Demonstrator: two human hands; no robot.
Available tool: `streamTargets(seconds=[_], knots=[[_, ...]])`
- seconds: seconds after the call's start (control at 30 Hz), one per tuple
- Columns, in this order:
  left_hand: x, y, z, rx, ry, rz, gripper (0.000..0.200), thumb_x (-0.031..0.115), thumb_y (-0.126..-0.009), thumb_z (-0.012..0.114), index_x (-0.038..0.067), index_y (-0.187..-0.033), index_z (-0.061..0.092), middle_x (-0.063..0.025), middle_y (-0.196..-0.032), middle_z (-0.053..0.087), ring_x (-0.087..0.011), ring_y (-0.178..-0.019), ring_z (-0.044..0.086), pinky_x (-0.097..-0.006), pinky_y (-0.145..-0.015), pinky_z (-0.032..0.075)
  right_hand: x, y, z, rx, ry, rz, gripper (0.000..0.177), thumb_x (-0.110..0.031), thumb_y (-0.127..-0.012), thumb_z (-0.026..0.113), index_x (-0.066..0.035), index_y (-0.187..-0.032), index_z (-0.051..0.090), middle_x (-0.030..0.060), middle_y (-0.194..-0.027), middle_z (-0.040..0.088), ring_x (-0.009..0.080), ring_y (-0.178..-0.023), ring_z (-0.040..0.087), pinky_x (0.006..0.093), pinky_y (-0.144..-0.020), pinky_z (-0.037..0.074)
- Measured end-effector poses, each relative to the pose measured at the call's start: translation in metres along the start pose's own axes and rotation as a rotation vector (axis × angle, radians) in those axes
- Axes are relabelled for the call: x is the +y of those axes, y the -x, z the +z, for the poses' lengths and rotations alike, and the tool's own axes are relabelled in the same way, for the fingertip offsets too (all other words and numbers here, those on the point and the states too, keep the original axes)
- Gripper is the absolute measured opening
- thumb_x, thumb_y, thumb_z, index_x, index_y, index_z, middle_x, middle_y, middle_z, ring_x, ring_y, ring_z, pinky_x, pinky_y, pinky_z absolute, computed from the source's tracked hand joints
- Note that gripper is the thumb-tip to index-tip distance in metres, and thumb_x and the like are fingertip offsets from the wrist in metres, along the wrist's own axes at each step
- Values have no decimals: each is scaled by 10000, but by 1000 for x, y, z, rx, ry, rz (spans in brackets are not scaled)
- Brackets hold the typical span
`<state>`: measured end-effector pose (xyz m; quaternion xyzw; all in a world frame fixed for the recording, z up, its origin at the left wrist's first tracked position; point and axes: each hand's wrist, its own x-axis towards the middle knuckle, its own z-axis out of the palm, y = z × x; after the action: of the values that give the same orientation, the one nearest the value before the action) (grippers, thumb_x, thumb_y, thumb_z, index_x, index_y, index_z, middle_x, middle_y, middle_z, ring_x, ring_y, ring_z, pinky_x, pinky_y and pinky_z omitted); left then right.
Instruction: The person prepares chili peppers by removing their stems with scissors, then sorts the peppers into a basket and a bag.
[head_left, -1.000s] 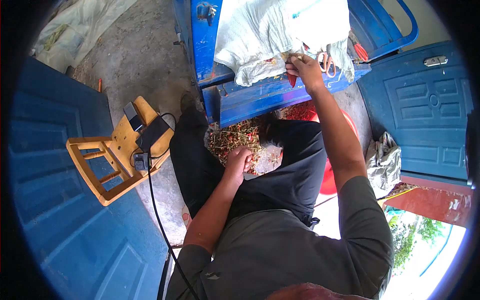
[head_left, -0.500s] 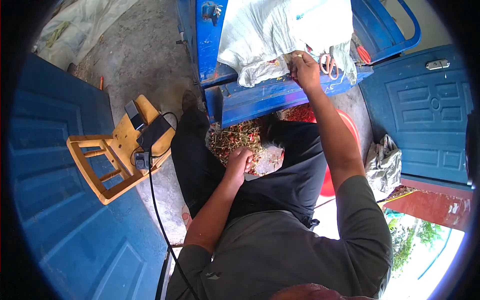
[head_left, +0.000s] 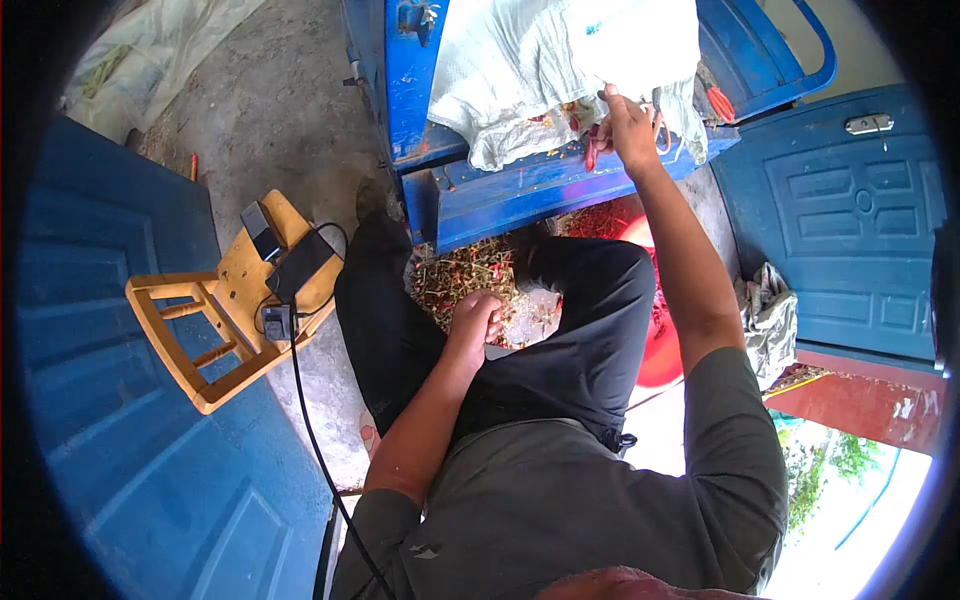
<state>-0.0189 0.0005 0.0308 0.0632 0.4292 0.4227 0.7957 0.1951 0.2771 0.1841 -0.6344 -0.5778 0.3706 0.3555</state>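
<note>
The right hand (head_left: 628, 128) is at the low edge of the white woven sack (head_left: 530, 65), on top of the blue painted stand (head_left: 540, 200). One second ago its thumb and finger were pinched together, with a red pepper hanging under them. Half a second ago the hand was bent over the edge of the sack. Now it is more open, and one finger points up onto the white cloth. A long, thin, shiny red pepper (head_left: 591, 149) is by the thumb side of this hand, over the front edge of the stand. I cannot tell if the hand grips it or only touches it.

The hand now hides part of the pink loop handles (head_left: 657, 122) next to it. Half a second ago both loops showed better. The tool with red handles (head_left: 720, 103), farther right, lies where it was.

The left hand (head_left: 476, 318) has not moved. It is curled up between the legs, in front of the messy pile of dry stalks and red bits (head_left: 462, 280). I cannot tell if anything is inside it.

More of the round red plastic tub (head_left: 660, 365) shows now, between the leg and the right arm.
</note>
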Motion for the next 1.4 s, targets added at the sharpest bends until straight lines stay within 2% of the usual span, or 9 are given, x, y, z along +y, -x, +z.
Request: streamTargets(seconds=[0.33,0.5,0.57,0.67,0.83,0.93,1.03,1.3,1.4], knots=[[3,6,3,-2,-20,34,88,140,-879,558,72,-825,567,41,-638,466,-39,-471,378,-219,-407,294,31,74,-95,187,67,108,438,-419,-1007,558,-15,-1089,704,45,-642,559,107,-522,536,252,-501,431],[-1,4,7,-24,-2,15,93,145,-882,561,82,-814,567,46,-627,459,-37,-460,367,-217,-403,285,111,143,-167,287,444,214,424,-394,-978,606,-23,-1165,693,135,-797,689,199,-760,699,339,-681,549],[0,6,13,-26,-12,17,91,146,-882,561,85,-814,567,46,-627,458,-37,-456,363,-216,-403,283,125,166,-173,265,1407,139,394,-347,-955,638,-32,-1185,693,195,-986,723,273,-955,710,387,-836,552],[-2,7,13,-26,-40,-5,87,146,-882,559,85,-822,571,45,-632,460,-38,-459,363,-215,-405,282,121,136,-151,164,952,-125,362,-323,-929,669,-44,-1156,711,190,-1084,713,304,-1020,689,395,-907,524],[-8,0,2,19,-75,-9,68,142,-878,560,80,-857,578,46,-655,469,-41,-488,393,-215,-417,301,7,82,-22,62,366,-457,267,-165,-877,750,-31,-1105,719,118,-962,700,182,-800,648,299,-740,518],[-7,7,-7,42,-31,39,62,135,-872,565,76,-870,582,46,-659,473,-43,-491,399,-214,-419,309,-37,61,32,120,646,-455,305,-311,-831,747,-109,-1059,744,151,-987,683,307,-968,655,400,-839,529],[-3,15,-10,80,1,72,54,131,-874,566,79,-882,579,43,-664,478,-43,-497,408,-214,-419,313,-20,27,60,87,814,-484,252,-369,-829,728,-129,-903,748,118,-1050,652,314,-1066,613,435,-902,504],[-6,6,-4,38,-14,38,53,130,-876,568,77,-876,574,43,-657,473,-46,-483,406,-220,-417,303,-13,51,43,65,605,-650,173,-206,-833,725,-89,-957,694,142,-1047,658,349,-1068,600,454,-904,493],[-6,4,-2,28,-30,25,59,134,-879,572,75,-878,573,44,-655,468,-48,-480,400,-221,-416,303,-10,79,28,152,372,-530,192,-91,-878,682,-20,-1056,669,145,-1029,664,285,-964,659,362,-805,525]])
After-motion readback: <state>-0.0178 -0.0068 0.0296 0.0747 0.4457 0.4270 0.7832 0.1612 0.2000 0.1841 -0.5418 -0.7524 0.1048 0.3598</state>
